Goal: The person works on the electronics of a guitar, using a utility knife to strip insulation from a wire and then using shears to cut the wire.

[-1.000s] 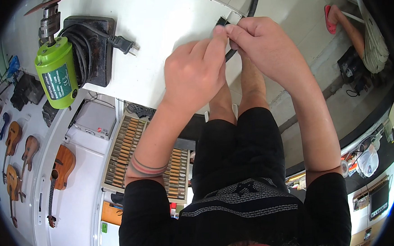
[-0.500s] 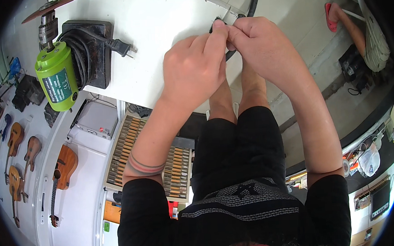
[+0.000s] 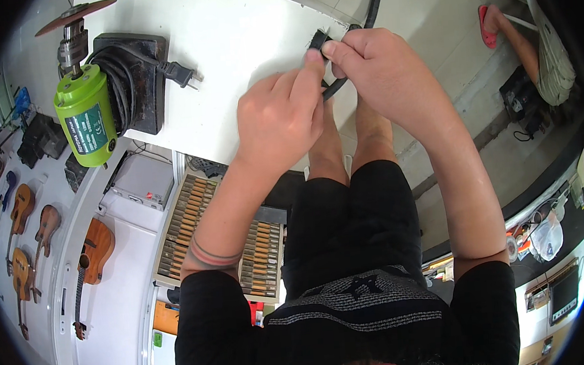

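While the right hand [image 3: 377, 60] pinches a black, bristle-edged piece [image 3: 319, 38] under its thumb at upper center of the frame, the left hand [image 3: 280, 113] rests its index fingertip against it; whether that hand also grips cannot be told. A loosened pinch could drop the piece over the nearby edge of the desk [image 3: 215, 26]. The green motor tool [image 3: 79, 92], upper left, bears a dark label with pale lettering.

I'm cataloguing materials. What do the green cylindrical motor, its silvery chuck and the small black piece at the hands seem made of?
Green motor: glossy plastic or painted metal; casing catches highlights. Silvery chuck: probably polished metal, by its reflections. Black piece: perhaps matte fabric or bristle; fine strands protrude.
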`<action>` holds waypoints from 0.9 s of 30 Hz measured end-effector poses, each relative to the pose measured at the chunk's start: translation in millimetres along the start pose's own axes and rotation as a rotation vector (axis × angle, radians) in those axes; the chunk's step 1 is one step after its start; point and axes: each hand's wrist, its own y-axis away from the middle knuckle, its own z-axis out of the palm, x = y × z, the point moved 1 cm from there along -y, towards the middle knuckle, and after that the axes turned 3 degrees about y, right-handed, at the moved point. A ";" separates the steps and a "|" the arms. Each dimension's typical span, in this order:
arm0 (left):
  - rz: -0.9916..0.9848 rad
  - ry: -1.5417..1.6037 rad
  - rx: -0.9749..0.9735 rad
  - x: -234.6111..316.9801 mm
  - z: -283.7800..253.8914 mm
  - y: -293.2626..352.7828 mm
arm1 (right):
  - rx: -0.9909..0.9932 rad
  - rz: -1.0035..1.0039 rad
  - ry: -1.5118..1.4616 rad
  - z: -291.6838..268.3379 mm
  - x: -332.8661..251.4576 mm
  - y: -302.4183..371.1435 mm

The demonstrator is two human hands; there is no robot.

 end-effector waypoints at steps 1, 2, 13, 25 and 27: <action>-0.002 0.001 0.002 -0.4 2.3 -3.7 | -0.006 0.015 -0.001 -0.5 -0.8 1.0; 0.002 0.012 0.002 -1.8 6.9 -11.4 | -0.007 0.015 0.002 -0.7 -0.7 1.6; -0.053 0.055 0.034 4.9 2.4 -14.9 | -0.024 0.039 0.028 -1.5 -2.8 1.1; -0.123 0.074 0.053 6.8 0.4 -2.6 | -0.002 -0.034 0.073 0.8 0.1 0.9; -0.086 0.060 0.045 6.2 2.6 -13.8 | -0.005 -0.018 0.067 0.1 -1.0 0.6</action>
